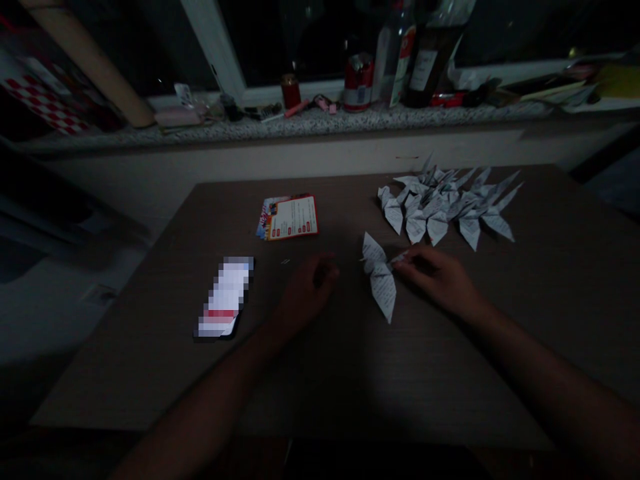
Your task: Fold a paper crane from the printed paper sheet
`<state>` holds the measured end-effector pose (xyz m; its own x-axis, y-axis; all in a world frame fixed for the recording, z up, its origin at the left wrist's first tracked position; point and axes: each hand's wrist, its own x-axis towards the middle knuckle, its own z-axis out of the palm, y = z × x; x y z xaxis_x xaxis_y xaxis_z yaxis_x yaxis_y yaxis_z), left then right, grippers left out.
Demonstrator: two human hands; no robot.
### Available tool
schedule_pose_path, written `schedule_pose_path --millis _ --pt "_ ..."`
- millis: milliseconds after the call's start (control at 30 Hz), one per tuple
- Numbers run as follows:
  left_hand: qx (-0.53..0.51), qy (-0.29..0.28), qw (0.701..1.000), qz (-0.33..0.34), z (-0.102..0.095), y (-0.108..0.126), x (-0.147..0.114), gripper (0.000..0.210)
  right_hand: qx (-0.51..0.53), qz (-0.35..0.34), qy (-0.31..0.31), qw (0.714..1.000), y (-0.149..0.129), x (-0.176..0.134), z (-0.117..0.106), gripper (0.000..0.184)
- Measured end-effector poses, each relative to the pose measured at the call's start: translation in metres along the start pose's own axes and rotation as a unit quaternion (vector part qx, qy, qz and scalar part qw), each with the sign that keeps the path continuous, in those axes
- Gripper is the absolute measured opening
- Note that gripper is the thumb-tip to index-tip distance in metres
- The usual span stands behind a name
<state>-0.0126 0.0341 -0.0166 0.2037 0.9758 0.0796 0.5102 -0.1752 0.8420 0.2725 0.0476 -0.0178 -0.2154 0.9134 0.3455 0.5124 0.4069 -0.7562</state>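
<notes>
My right hand (440, 275) pinches one pointed end of a folded paper crane (384, 283) between thumb and fingers. The crane's wings are spread, and its paper carries printed or written lines. To the left of it, my left hand (309, 287) hovers over or rests on the table, I cannot tell which. Its fingers are loosely curled, with a gap to the thumb and nothing visible in them. Beyond my right hand stands a cluster of several similar paper cranes (437, 227), wings spread and points upward.
A lit phone (225, 297) lies on the dark wooden table (310, 387) at the left. Behind it is a small stack of printed cards (293, 219). Bottles (423, 70), a red can (358, 83) and small items line the stone windowsill (240, 129) at the back. The light is dim.
</notes>
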Motion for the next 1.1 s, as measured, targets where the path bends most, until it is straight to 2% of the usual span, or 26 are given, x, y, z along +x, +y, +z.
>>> schedule_pose_path --millis 67,200,533,667,767,900,933,1000,1033,1100 --pt "0.049 -0.012 0.998 0.021 0.000 0.001 -0.001 0.025 -0.030 0.025 0.039 0.998 0.008 0.004 -0.002 0.025" --pt "0.085 -0.040 0.995 0.042 0.002 0.000 -0.003 0.023 -0.067 0.059 0.079 0.993 0.022 0.009 -0.007 0.028" --pt "0.113 -0.050 0.990 0.072 0.004 -0.003 -0.004 0.020 -0.055 0.094 0.071 0.992 0.026 0.011 -0.006 0.028" --pt "0.108 -0.051 0.989 0.083 0.004 -0.003 -0.004 0.017 -0.041 0.084 0.101 0.991 0.020 0.011 -0.008 0.031" --pt "0.102 -0.052 0.989 0.090 0.005 -0.002 -0.004 0.017 -0.052 0.057 0.160 0.984 0.013 0.009 -0.011 0.034" --pt "0.104 -0.052 0.989 0.088 0.005 -0.001 -0.004 0.017 -0.084 -0.012 0.217 0.973 0.000 0.003 -0.016 0.022" --pt "0.104 -0.053 0.989 0.086 0.005 -0.001 -0.004 0.016 -0.090 -0.047 0.212 0.972 -0.005 0.000 -0.017 0.017" --pt "0.102 -0.056 0.990 0.083 0.005 -0.001 -0.004 0.016 -0.097 -0.117 0.162 0.975 -0.014 -0.005 -0.016 0.007" --pt "0.101 -0.056 0.990 0.084 0.005 -0.002 -0.004 0.016 -0.091 -0.147 0.130 0.976 -0.018 -0.007 -0.014 0.004" --pt "0.100 -0.055 0.989 0.092 0.005 -0.002 -0.004 0.015 -0.074 -0.164 0.028 0.983 -0.024 -0.013 -0.007 0.004"
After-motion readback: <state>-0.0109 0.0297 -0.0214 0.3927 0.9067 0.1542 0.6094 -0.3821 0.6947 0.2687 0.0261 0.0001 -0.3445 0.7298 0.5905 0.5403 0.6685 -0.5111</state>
